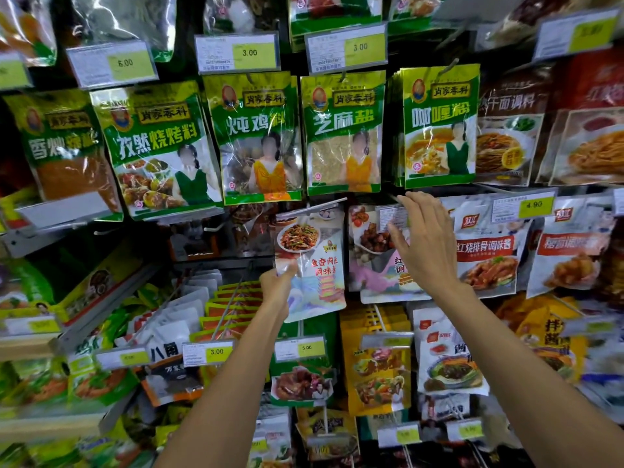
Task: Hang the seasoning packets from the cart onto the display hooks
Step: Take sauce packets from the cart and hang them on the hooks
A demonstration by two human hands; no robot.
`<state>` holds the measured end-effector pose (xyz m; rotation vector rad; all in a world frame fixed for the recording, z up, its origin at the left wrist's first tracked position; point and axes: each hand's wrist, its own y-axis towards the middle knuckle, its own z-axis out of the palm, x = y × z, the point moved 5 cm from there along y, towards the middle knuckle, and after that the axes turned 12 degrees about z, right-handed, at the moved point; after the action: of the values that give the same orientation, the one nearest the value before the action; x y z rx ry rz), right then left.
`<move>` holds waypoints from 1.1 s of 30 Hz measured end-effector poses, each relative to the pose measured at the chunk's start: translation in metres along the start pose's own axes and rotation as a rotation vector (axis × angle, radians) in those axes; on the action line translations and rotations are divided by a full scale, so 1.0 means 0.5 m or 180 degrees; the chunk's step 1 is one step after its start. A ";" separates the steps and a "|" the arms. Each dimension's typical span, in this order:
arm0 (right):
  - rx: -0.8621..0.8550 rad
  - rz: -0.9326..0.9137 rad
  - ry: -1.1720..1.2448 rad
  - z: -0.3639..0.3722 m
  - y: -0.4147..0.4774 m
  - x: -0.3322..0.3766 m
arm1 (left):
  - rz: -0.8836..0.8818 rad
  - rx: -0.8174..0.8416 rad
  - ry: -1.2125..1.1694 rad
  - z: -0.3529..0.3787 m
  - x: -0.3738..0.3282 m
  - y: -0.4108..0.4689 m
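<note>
5 green-fronted seasoning packs (162,146) face out along 1 row of hooks (449,67), with 2 noodle-seasoning packs (506,140) at that row's right end. Yellow price tags (250,54) with legible figures number 6: 3 read 3.00, and 1 each reads 6.00, 5.00 and 4.90. In the row below, 2 white packs with red banners (486,251) hang side by side, near 1 pink-and-white pack (374,265). 2 bare forearms (236,366) reach in: 1 left hand (275,285) pinching 1 pale packet (314,261), 1 right hand (425,238) with fingers (415,204) straight. Packs lower down are too blurred to count.
</note>
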<state>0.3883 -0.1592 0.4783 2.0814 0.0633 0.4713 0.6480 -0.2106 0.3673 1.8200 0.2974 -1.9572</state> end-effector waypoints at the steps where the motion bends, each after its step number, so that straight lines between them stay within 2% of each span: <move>1: 0.0006 -0.0005 -0.0005 0.001 0.000 -0.001 | -0.0049 -0.0102 0.0081 0.003 0.002 0.004; 7: 0.0058 0.0032 -0.0003 -0.003 -0.001 0.004 | -0.0184 -0.0331 0.0378 0.029 -0.011 0.025; 11: 0.0031 0.0021 0.0091 -0.026 -0.013 0.007 | -0.0222 -0.0129 0.0754 0.032 -0.004 0.030; 14: -0.0127 0.0077 0.0230 -0.059 -0.046 -0.002 | -0.0090 0.0158 0.1530 0.016 0.006 0.011; 17: -0.0174 0.0287 0.0339 -0.087 -0.114 -0.033 | 0.0388 0.0052 0.2581 -0.008 0.008 -0.053; 20: 0.0184 0.0925 0.0652 -0.102 -0.226 -0.087 | 0.1203 -0.0037 0.2427 -0.002 0.010 -0.163; 23: 0.0642 0.1861 0.0875 -0.108 -0.370 -0.169 | 0.1739 0.0386 0.2261 0.042 0.044 -0.287; 26: 0.0813 0.2595 0.0708 -0.138 -0.509 -0.249 | 0.1833 0.0655 0.2087 0.079 0.093 -0.393; 28: 0.0673 0.3053 0.0525 -0.180 -0.592 -0.298 | 0.1669 0.1070 0.1903 0.116 0.140 -0.457; 33: 0.0262 0.3961 0.0219 -0.314 -0.764 -0.408 | 0.1035 0.2680 0.1379 0.268 0.268 -0.653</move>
<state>0.1986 0.1251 0.1699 1.9662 -1.2378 1.2676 0.3748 -0.0083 0.2030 2.5870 -0.7699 -1.5329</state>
